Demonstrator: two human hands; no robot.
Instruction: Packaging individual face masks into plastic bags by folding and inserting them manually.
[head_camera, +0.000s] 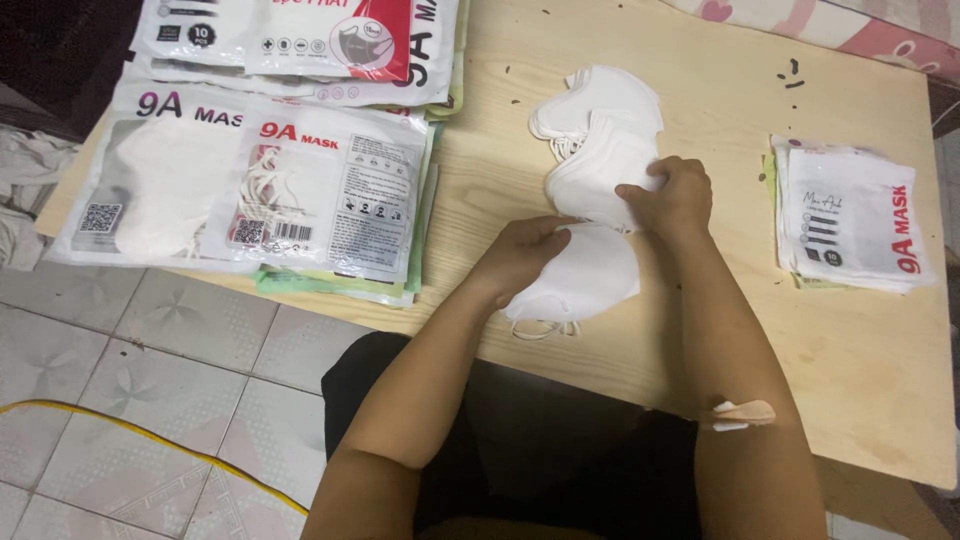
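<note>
A row of overlapping white face masks (605, 130) lies on the light wooden table (860, 350), running from the far middle towards me. My left hand (522, 255) rests on the nearest mask (590, 280), fingers closed over its upper edge. My right hand (672, 195) pinches the edge of the mask just behind it. Thin white ear loops show under the near mask and beside the far ones.
Stacks of filled mask packets (250, 190) cover the table's left side, with more packets (300, 40) behind them. A smaller pile of flat white packets (850, 215) lies at the right. Tiled floor (130, 400) is at the lower left. A bandage sticks to my right forearm (740, 412).
</note>
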